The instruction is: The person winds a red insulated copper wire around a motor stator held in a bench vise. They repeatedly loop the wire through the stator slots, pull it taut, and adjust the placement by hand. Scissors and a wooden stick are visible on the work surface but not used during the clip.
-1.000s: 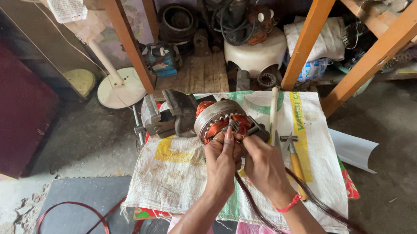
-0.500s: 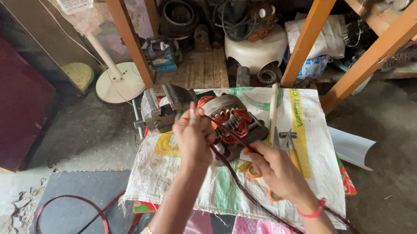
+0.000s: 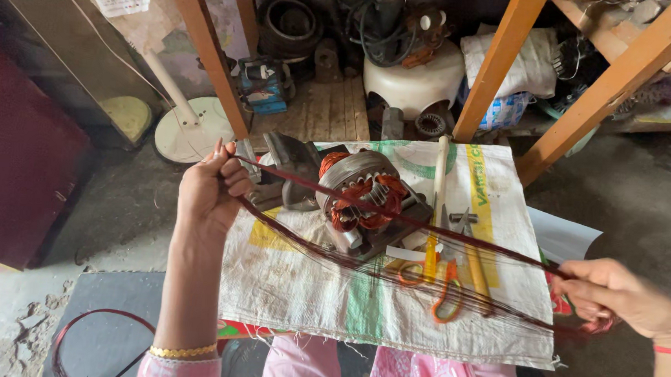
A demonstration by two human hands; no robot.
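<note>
A loop of thin reddish-brown copper wire [image 3: 394, 244] was observed stretched taut between both hands across the work area. The left hand [image 3: 208, 191] was found clenched around one end of the loop, raised at the left edge of the sack. The right hand [image 3: 619, 299] was found closed on the other end, near the sack's right edge, with a red thread worn at the wrist. The strands were seen passing over a motor stator [image 3: 366, 198] with orange-red windings, which was set on a woven white sack [image 3: 297, 288] bearing green and yellow stripes. The sack was spread over a low surface between the person's knees; whether a tabletop lay beneath it could not be told. On the sack, just right of the stator, yellow-handled pliers [image 3: 472, 257] and orange-handled scissors [image 3: 435, 278] were noted lying under the wires. A grey metal housing [image 3: 294, 166] was placed touching the stator on its left. The surrounding floor [image 3: 112, 228] was recorded as bare grey concrete, dusty and cracked. Orange-painted wooden legs [image 3: 204, 45] of a shelving frame were standing behind the sack, and beneath them a white fan base [image 3: 190, 127], a wooden board [image 3: 325, 113] and a cream round casing [image 3: 414, 80] were stored among cables and parts.
</note>
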